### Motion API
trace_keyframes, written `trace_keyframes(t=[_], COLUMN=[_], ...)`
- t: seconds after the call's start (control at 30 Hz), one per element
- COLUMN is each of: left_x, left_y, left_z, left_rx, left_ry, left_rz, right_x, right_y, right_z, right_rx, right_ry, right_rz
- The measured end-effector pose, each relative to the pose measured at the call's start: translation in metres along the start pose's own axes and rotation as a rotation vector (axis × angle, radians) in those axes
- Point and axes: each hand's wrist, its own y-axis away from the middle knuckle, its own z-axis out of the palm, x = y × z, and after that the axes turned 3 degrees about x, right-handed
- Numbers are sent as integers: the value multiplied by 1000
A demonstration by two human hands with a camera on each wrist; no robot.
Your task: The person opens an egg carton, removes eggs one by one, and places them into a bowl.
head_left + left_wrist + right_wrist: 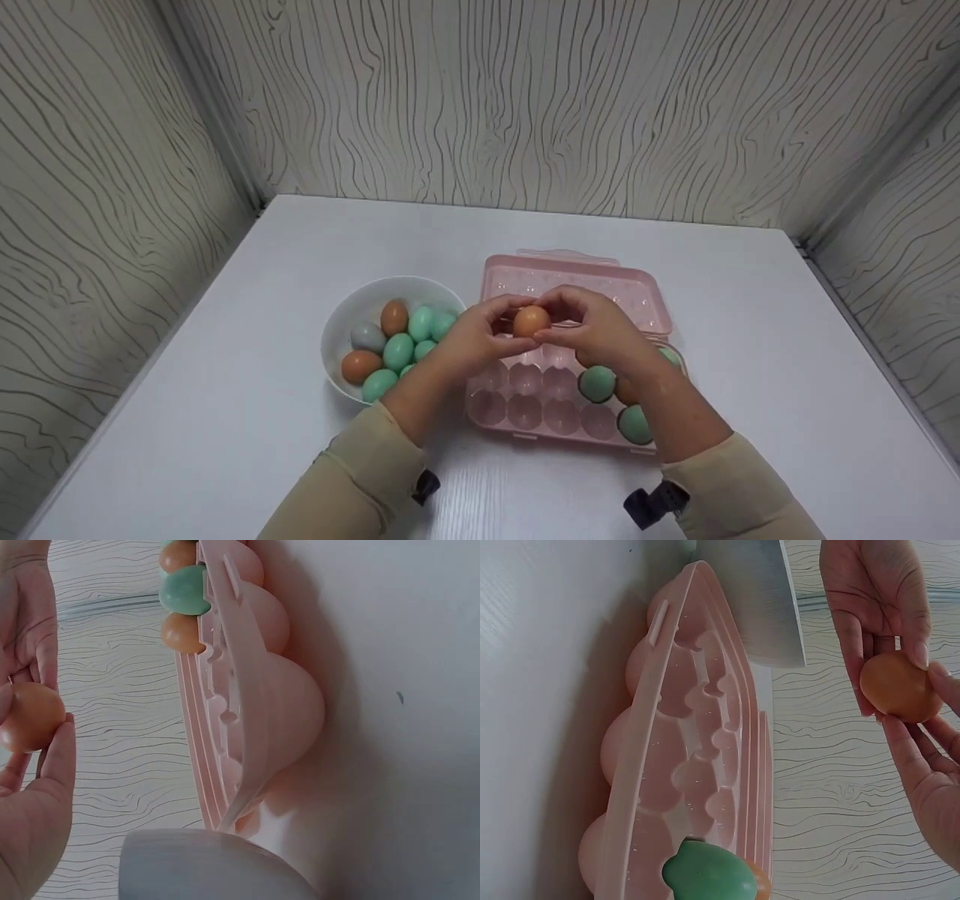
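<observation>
A brown egg [532, 322] is held in the air between both hands, above the far part of a pink egg carton [525, 433]. My left hand [476, 339] pinches it from the left with thumb and fingers. From the other side my right hand [600, 330] pinches the same egg, as the right wrist view also shows. Green eggs [597, 384] and brown ones sit in the carton's right-hand cups, partly hidden by the right forearm. Several cups on the left hold nothing. The carton's lid [652, 300] lies open at the back.
Left of the carton stands a white bowl [335, 330] with several green and brown eggs and one grey egg [367, 337]. The left forearm covers its near right side. Patterned panels [480, 105] border the white table [225, 420] at the back and sides.
</observation>
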Motion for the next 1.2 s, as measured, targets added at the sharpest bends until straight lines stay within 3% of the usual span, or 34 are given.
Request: trace_keyframes(t=[0.3,0.47,0.73,0.97,1.2], left_x=[-2,-4,-15,-30,-46], left_y=[4,8,17,25,29], left_z=[-21,-33,-48,-57,-61], left_rx=[34,64,143,200,227], left_ry=[12,-29,-104,-64,-93], left_rz=[28,-22,-169,-210,-256], right_x=[0,3,4,8,-10], right_y=[-1,1,6,7,15], right_z=[-4,-6,-8,-10,-11], right_rx=[4,1,8,-2,-14], right_ry=[-18,-2,2,-25,-11], right_rz=[-27,-33,-12,-8,-4])
